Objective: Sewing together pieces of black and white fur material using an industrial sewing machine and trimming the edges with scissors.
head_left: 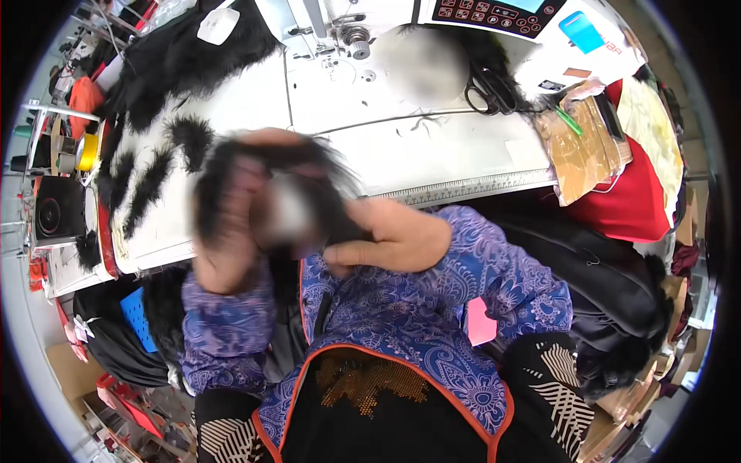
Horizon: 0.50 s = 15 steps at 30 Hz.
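Between my two hands is a piece of black fur fabric [340, 208], held up over the table's front edge and smeared by motion. A pale patch shows in its middle, too blurred to make out. My left hand [228, 258] grips its left side, with the fingers largely lost in blur and fur. On the right, my right hand [401, 235] pinches the lower edge, its thumb lying below the fingers. Beyond both hands stands a white sewing machine [315, 19]. Loose black fur strips [148, 189] lie on the table to the left.
Larger black fur [185, 69] covers the back left of the table. Black-handled scissors [488, 91] lie right of the machine, near a green pen-like tool [570, 121] on a brown packet [575, 154]. A ruler strip [478, 184] runs along the front edge. Red cloth [629, 197] hangs at right.
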Tool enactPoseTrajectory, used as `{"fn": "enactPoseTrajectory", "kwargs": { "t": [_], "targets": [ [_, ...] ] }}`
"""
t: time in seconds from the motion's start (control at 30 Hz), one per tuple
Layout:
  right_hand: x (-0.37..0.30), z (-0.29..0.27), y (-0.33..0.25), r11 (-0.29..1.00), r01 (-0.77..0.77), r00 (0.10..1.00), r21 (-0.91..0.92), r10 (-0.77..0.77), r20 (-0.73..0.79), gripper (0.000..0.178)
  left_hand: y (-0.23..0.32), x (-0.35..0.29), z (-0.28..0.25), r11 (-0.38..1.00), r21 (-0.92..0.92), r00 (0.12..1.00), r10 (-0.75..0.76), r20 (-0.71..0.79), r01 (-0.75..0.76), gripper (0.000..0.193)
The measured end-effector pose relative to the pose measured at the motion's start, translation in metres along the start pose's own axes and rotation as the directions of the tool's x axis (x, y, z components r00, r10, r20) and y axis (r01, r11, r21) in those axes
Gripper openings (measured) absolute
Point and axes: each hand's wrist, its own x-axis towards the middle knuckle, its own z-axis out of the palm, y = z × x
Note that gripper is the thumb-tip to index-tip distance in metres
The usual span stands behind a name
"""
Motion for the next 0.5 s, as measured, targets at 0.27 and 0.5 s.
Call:
{"fn": "enactPoseTrajectory", "kwargs": {
  "t": [0.27,0.5],
  "targets": [
    [-0.056,-0.021,0.038,0.982,-0.182,0.976,-0.049,0.174,-0.132,0.018,-0.046,-0.047,-0.237,0.985,-0.168,0.756,-0.147,-0.638,0.049,0.02],
    [-0.064,-0.036,0.047,0.747,-0.231,0.932,-0.623,-0.015,-0.363,0.014,-0.061,-0.114,-0.352,0.818,0.403,0.625,0.069,-0.778,0.411,0.027]
  ]
}}
